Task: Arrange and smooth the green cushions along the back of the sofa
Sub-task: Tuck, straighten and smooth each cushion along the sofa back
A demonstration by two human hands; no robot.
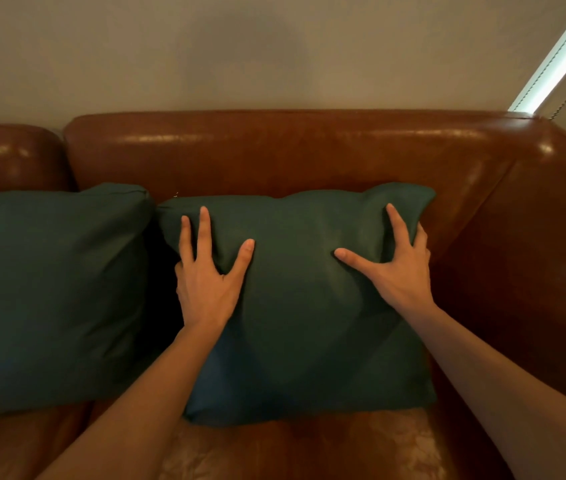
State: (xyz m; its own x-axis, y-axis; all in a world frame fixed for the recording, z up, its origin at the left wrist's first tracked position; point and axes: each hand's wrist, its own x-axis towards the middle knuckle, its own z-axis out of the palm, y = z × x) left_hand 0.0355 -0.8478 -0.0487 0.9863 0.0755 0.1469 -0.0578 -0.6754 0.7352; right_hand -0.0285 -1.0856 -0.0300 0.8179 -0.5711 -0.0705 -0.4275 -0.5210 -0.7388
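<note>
Two dark green cushions lean against the back of a brown leather sofa (pixel 274 147). The right cushion (pixel 302 327) stands upright in front of me, near the sofa's right arm. My left hand (pixel 208 278) lies flat on its upper left part, fingers spread and straight. My right hand (pixel 395 268) presses its upper right part, thumb stretched toward the middle, outer fingers reaching over the cushion's right edge. The left cushion (pixel 49 292) stands beside it, almost touching, with neither hand on it.
The sofa's right armrest (pixel 531 258) rises close to the right cushion. A beige wall (pixel 240 46) is behind the sofa. A bright window edge with a blind cord (pixel 551 64) shows at the top right. The worn leather seat (pixel 309 452) lies below the cushions.
</note>
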